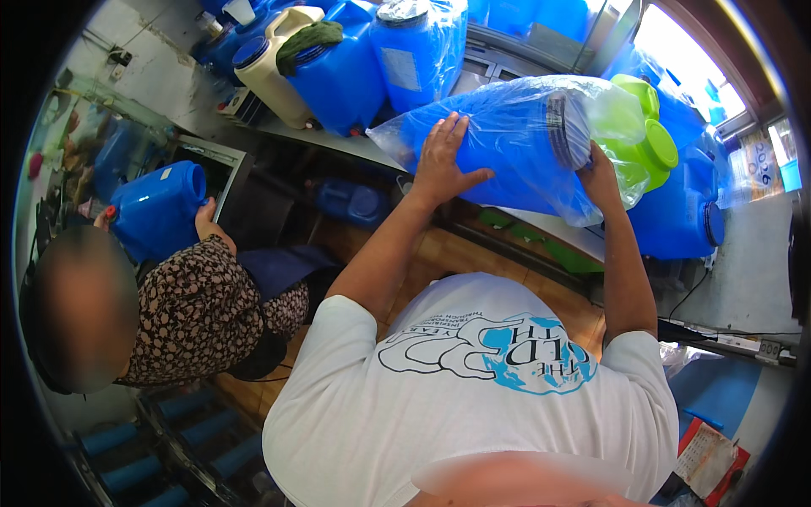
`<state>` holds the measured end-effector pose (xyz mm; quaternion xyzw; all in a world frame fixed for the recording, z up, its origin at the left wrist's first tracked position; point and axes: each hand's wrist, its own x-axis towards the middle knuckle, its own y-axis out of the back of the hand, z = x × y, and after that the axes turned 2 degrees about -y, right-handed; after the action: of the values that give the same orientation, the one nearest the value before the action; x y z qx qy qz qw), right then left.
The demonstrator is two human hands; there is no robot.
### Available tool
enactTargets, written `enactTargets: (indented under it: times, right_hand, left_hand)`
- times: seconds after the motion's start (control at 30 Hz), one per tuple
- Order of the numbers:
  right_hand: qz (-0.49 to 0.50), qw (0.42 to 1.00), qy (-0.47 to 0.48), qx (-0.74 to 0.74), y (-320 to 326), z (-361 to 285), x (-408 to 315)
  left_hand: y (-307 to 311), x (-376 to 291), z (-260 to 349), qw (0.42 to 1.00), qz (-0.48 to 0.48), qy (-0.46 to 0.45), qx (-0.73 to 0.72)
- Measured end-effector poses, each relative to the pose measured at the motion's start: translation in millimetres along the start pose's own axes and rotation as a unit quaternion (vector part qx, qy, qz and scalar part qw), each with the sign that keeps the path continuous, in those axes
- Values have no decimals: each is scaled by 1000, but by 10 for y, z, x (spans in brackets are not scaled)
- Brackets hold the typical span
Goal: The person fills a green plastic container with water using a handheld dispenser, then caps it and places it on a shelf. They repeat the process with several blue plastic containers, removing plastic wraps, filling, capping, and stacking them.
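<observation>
A large blue plastic drum (494, 152) lies tilted on its side in front of me, wrapped in a clear plastic bag (608, 104). My left hand (445, 155) rests spread on the bagged side of the drum, fingers apart. At the drum's lidded end, my right hand (597, 176) touches the bag beside the dark-rimmed lid (564, 132); its fingers are partly hidden, so its grip is unclear. Just behind that end stands a lime green jerrycan (656, 149), partly covered by the loose film.
A blue drum (405, 63), a blue jerrycan (345, 76) and a cream jerrycan (272, 82) stand on the counter. Another blue container (678, 215) is at right. At left, a co-worker (196, 310) holds a blue jerrycan (158, 209). Rollers (130, 472) lie at lower left.
</observation>
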<state>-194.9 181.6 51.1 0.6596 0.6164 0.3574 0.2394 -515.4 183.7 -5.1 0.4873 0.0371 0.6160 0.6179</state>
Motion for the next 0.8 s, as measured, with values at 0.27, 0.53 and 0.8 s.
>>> enactTargets:
  times: [0.27,0.53,0.8]
  right_hand:
    - [-12,999,-32,24,55,68,-106]
    - [-16,999,-34,4,108,101,-167]
    - [-1,1000,-20,-1,139,146,-241]
  left_hand:
    - [5,-52,288,999,7,-32,2]
    - [-1,-145,392,999,46,-24,-11]
    - [60,-183,549,997,69,-37,-10]
